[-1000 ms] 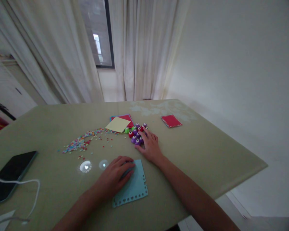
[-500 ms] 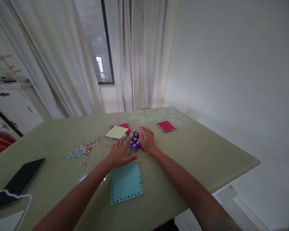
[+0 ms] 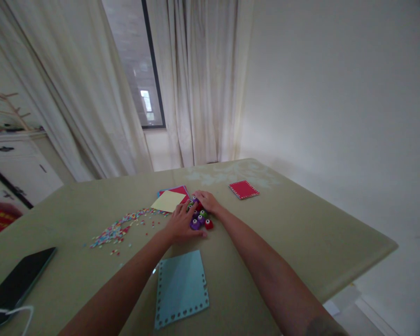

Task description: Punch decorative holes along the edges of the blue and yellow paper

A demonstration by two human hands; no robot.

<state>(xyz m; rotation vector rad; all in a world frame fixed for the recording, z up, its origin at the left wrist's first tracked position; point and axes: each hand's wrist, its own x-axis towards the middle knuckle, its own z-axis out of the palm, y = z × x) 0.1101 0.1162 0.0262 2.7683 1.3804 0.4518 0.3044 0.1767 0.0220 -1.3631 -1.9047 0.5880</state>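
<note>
A tight cluster of small purple, red and green pieces with eye-like white tops [image 3: 200, 217], looking like craft paper punches, lies on the table between my hands. My left hand [image 3: 183, 224] rests along its left and near side, thumb stretched out and fingers spread, touching the pieces. My right hand [image 3: 207, 201] reaches round the far right side, fingers extended over the back pieces and partly hiding them. Just in front of the hands lies a light blue sheet [image 3: 182, 287] with holes punched along its edges. A pale yellow sheet [image 3: 167, 200] overlaps red paper [image 3: 182, 190] behind my left hand.
Paper confetti [image 3: 117, 229] is scattered left of the hands. A red card with a punched border [image 3: 244, 189] lies at the back right. On the near left are a dark tablet or phone [image 3: 19, 282] and a white cable [image 3: 12, 310]. The table edge [image 3: 357, 277] runs along the right.
Both hands have drawn together around the cluster, the right one sliding to its far side. More pieces now show at the near right. The view has tilted slightly.
</note>
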